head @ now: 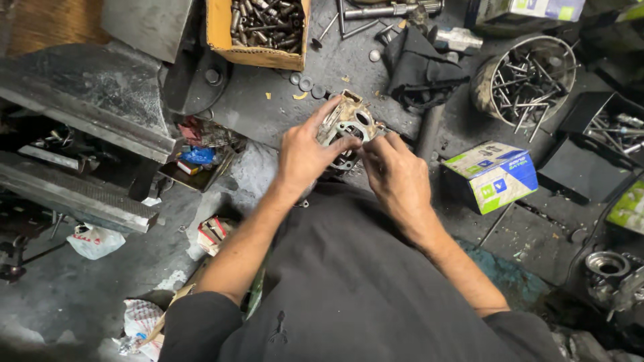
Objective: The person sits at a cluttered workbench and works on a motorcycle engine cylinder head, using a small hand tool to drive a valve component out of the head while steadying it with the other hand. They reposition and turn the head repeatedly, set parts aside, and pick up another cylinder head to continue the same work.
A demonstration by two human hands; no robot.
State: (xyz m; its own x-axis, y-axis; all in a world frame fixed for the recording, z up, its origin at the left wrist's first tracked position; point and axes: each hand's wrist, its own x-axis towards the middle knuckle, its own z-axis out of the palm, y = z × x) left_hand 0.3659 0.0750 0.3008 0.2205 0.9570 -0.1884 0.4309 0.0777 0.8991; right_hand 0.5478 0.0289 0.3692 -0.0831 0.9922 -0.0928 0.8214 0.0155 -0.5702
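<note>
Between the two hands, above the person's dark lap, sits a grimy metal engine part (349, 127) with round bores. Its left hand (305, 157) grips the part from the near-left side, fingers stretched along its upper-left edge and thumb pressed across the face. Its right hand (396, 174) is closed on the part's lower-right edge, fingertips pinched against it. The part's long axis runs from near-left to far-right, its lighter, crusted end pointing away from the person. Beyond the part lies a dark folded cloth (416, 70); further off to its left stands an open cardboard box of bolts (258, 30), to its right a round tin of valves (526, 80). Right of the part lies a small blue, white and green carton (493, 175).
</note>
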